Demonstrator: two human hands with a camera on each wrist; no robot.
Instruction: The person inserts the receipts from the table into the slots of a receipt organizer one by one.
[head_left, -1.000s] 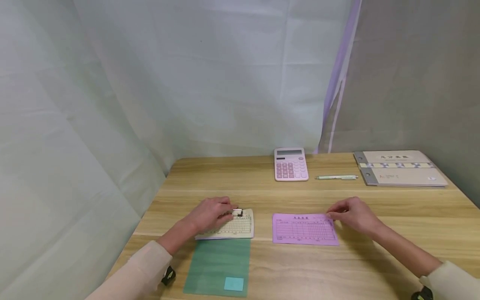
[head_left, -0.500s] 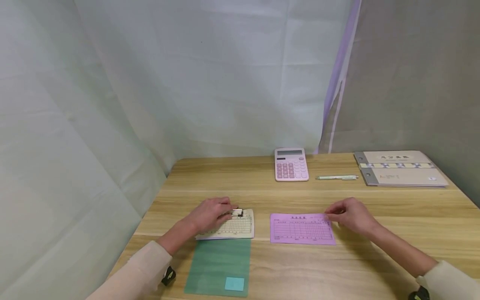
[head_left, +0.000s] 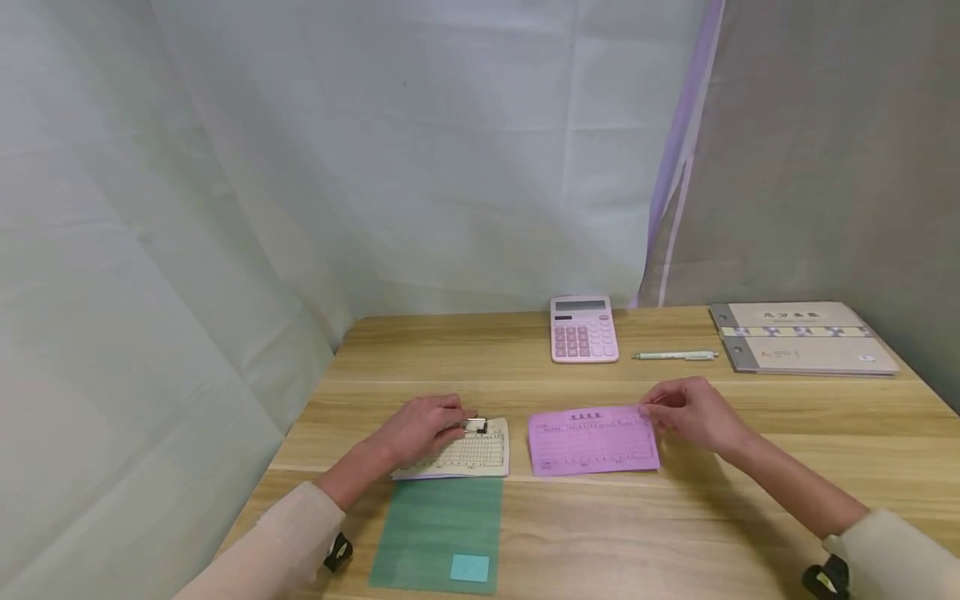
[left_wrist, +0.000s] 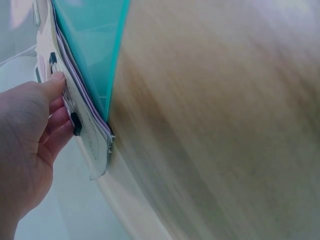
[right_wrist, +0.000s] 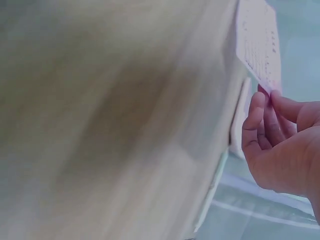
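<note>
My left hand (head_left: 422, 427) has its thumb and curled fingers at a black binder clip (head_left: 477, 426) on a stack of cream printed slips (head_left: 472, 454). In the left wrist view, pinkish sheets show under the stack's top, and the thumb lies on the clip (left_wrist: 76, 124). Beneath the stack a green translucent folder (head_left: 435, 533) sticks out toward me. With thumb and fingertips, my right hand (head_left: 697, 417) pinches a pink printed slip (head_left: 592, 442) by its upper right corner. The slip is tilted and slightly bent, its right side raised off the table.
A pink calculator (head_left: 583, 329) lies at the table's back, with a pale pen (head_left: 675, 355) to its right. Farther right is a beige cardboard binder (head_left: 802, 337) with a grey spine. A light blue label (head_left: 469, 568) marks the folder's near corner. Pale curtains (head_left: 450, 167) hang behind the wooden table (head_left: 585, 542).
My right hand has moved left and a little up, taking the pink slip from flat on the table to a lifted, tilted position. My left hand stays in place.
</note>
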